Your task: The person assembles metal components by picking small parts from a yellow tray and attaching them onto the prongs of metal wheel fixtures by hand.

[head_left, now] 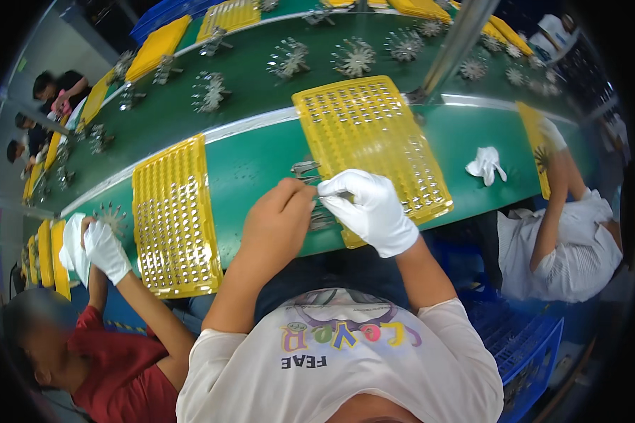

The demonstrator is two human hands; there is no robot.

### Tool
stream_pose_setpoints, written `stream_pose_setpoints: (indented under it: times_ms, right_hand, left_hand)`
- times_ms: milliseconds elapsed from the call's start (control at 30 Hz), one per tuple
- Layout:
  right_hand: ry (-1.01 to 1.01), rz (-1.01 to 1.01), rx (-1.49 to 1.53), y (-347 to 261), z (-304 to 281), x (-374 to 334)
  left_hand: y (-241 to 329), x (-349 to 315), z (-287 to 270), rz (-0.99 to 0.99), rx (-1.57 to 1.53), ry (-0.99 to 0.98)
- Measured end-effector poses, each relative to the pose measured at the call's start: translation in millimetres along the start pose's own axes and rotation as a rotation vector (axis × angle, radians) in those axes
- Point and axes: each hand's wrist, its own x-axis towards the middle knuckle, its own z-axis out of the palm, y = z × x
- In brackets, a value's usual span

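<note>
My bare left hand (279, 215) and my right hand (370, 211), in a white glove, meet above the green table edge. The left fingers are closed on a pronged metal rack (305, 168), whose silvery arms show above and below the fingertips. My right thumb and fingers pinch at the same rack; the small piece between them is hidden. Beneath and beyond the right hand lies a yellow tray (363, 116) with rows of small shiny metal parts; some of its pockets nearest me look bare.
Another yellow tray (176, 218) of parts lies left. A crumpled white glove (486, 166) rests right. Beyond a pale rail, several pronged racks (354, 56) stand on a dark green belt (254, 88). A metal post (458, 46) rises far right. Co-workers sit both sides; a blue crate (529, 352) stands right.
</note>
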Motion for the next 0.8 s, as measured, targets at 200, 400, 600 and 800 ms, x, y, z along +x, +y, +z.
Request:
stream_pose_setpoints:
  times_ms: [200, 400, 600, 800]
  right_hand:
    - [0.000, 0.108, 0.061, -1.8, 1.1, -3.2]
    - [0.069, 0.173, -0.210, 85.2, -44.6, 15.7]
    - [-0.189, 0.321, -0.999, 165.4, -70.9, 50.1]
    - [-0.216, 0.301, -1.076, 170.5, -73.3, 56.4]
  left_hand:
    - [4.3, -10.4, -1.7, -0.043, -0.131, -0.090]
    - [-6.9, -16.0, -2.9, -0.150, -0.127, -0.025]
    - [-10.8, -14.1, -12.3, -0.121, -0.206, 0.000]
    - [-13.0, -10.3, -17.2, -0.109, -0.291, 0.005]
